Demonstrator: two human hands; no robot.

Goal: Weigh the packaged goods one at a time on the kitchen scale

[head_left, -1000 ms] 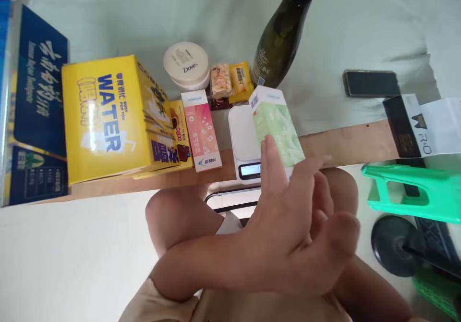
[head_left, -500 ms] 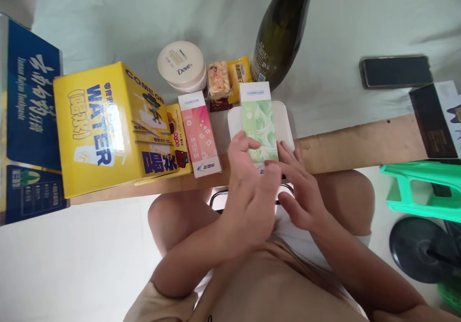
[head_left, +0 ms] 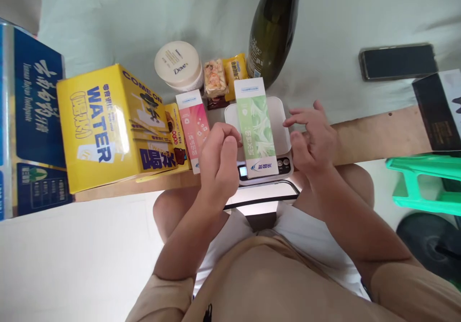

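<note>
A green and white carton lies flat on a small white kitchen scale at the near edge of the table, covering part of the display. My left hand hovers just left of the carton, fingers curled, holding nothing. My right hand floats to the right of the scale with fingers spread, apart from the carton. A matching pink carton lies beside the scale on the left.
A big yellow WATER box and a blue box stand at left. Behind the scale are a Dove jar, snack packets and a dark bottle. A phone, a black box and a green stool sit at right.
The green carton went from held upright above the scale to lying flat on it. Both hands let go and drew apart to either side.
</note>
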